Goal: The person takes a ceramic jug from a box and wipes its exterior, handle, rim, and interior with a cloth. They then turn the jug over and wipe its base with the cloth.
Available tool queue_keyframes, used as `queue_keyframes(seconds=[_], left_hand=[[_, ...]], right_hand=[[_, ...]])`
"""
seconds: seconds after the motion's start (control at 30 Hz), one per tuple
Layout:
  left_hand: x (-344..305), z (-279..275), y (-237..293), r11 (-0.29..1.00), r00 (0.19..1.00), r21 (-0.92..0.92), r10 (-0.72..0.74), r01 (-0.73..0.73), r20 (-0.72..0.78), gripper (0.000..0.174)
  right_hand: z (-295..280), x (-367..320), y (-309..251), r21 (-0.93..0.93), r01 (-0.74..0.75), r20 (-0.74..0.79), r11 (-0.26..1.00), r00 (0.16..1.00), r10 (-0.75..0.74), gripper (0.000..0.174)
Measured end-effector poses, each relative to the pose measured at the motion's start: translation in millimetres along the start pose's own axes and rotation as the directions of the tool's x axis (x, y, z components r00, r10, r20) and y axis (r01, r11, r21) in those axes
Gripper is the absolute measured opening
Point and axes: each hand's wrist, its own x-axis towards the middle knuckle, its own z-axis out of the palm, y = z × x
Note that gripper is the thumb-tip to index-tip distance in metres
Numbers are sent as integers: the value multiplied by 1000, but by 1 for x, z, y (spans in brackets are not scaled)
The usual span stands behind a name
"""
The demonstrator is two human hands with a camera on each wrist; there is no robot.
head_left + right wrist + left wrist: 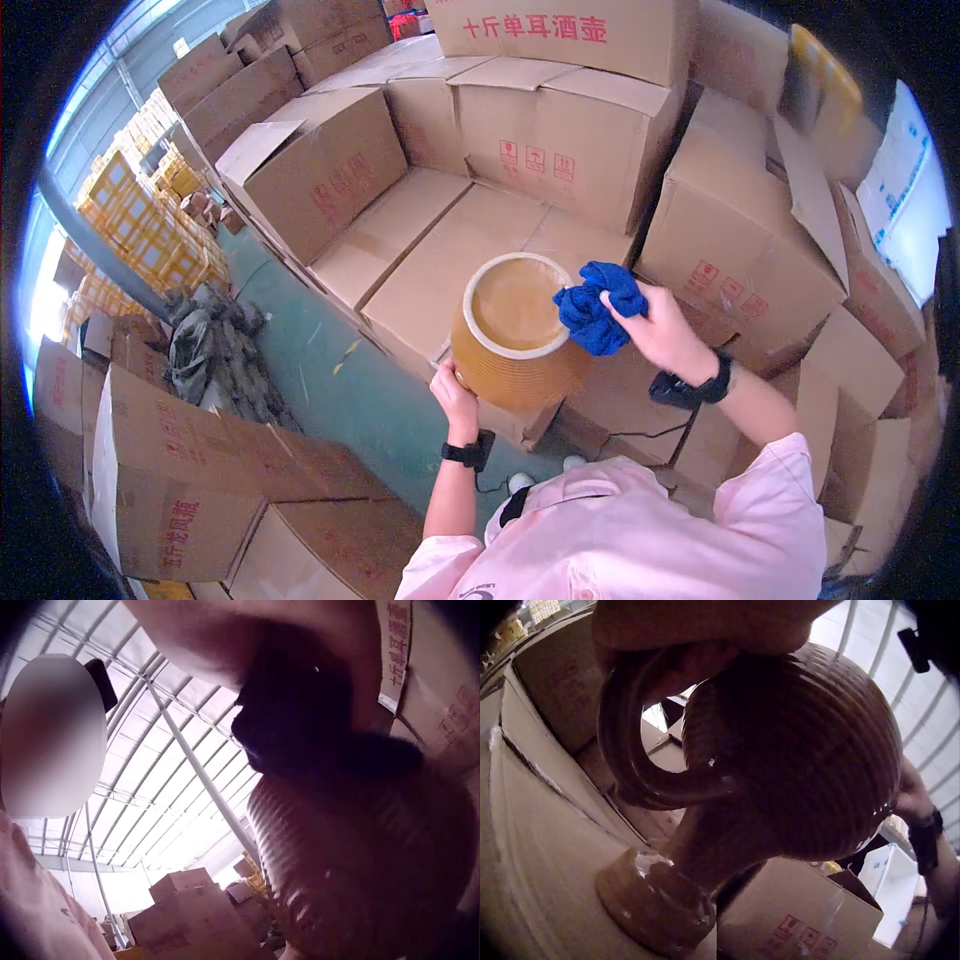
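Note:
A brown ribbed ceramic jug stands upside down, flat base up, on a cardboard box. In the left wrist view its neck rests on the cardboard and its loop handle curves off the body. My left hand grips the jug low on its near side, fingers curled round the handle. My right hand holds a bunched blue cloth and presses it against the right rim of the jug's base. The right wrist view shows the dark cloth on the ribbed wall.
Cardboard boxes with red print are stacked behind and to the right, and more boxes sit at the lower left. A green floor aisle runs between them. Yellow crates and dark bags lie at the left.

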Motion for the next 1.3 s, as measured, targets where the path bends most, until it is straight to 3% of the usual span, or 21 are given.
queue_keyframes(seconds=[0.03, 0.1, 0.17, 0.27, 0.37, 0.4, 0.5, 0.63, 0.73, 0.83, 0.93, 1.03, 1.17, 1.2, 1.3], left_hand=[[0, 1, 1, 998, 999, -44, -52, 51, -2, 42], [3, -1, -2, 1000, 1000, 21, 2, -3, 31, 42], [0, -4, -9, 999, 998, 37, 28, -30, 52, 42], [1, -5, -23, 999, 998, -2, 32, -32, 63, 41], [0, -3, -21, 999, 999, -39, 11, -9, 49, 39], [0, -1, -16, 998, 999, -61, 3, -1, 37, 38], [0, -1, -9, 998, 1000, -57, -10, 12, 27, 38], [-1, -3, -20, 998, 999, -66, 4, -1, 45, 38], [-2, -3, -19, 1000, 1000, -29, -3, 4, 30, 38], [-1, -3, -5, 998, 998, 9, -58, 58, 9, 39], [5, -1, -27, 1000, 1000, 2, -7, 7, -2, 41], [5, -4, -17, 996, 997, -59, -59, 62, 52, 44], [6, -5, -18, 996, 996, -76, -40, 46, 77, 46], [6, -5, -17, 996, 996, -76, -30, 37, 88, 46], [6, -2, -11, 995, 997, -99, -17, 24, 72, 45]], right_hand=[[10, -7, 5, 32, 63, -73, 998, 996, -60, 34], [28, -17, 26, 154, 97, -64, 983, 994, -88, 58], [48, -16, 38, 124, 248, -186, 961, 957, -223, 68], [65, -13, 34, 197, 361, -311, 912, 905, -291, 71], [78, -19, 51, 243, 337, -329, 910, 911, -249, 72], [75, -20, 65, -153, 471, -329, 869, 805, -494, 68], [71, -23, 79, -248, 645, -245, 723, 681, -690, 63], [70, -32, 89, -252, 650, -208, 716, 687, -697, 60], [72, -41, 98, -211, 597, -250, 774, 733, -633, 60], [80, -51, 113, -124, 398, -356, 909, 837, -415, 59], [85, -52, 137, 5, 276, -425, 961, 871, -248, 58], [90, -46, 124, 402, 170, -494, 900, 868, 56, 58], [86, -43, 99, 88, 231, -450, 969, 877, -168, 62], [83, -45, 83, -17, 237, -375, 971, 899, -226, 62], [93, -39, 81, -376, 479, -276, 793, 759, -589, 65]])
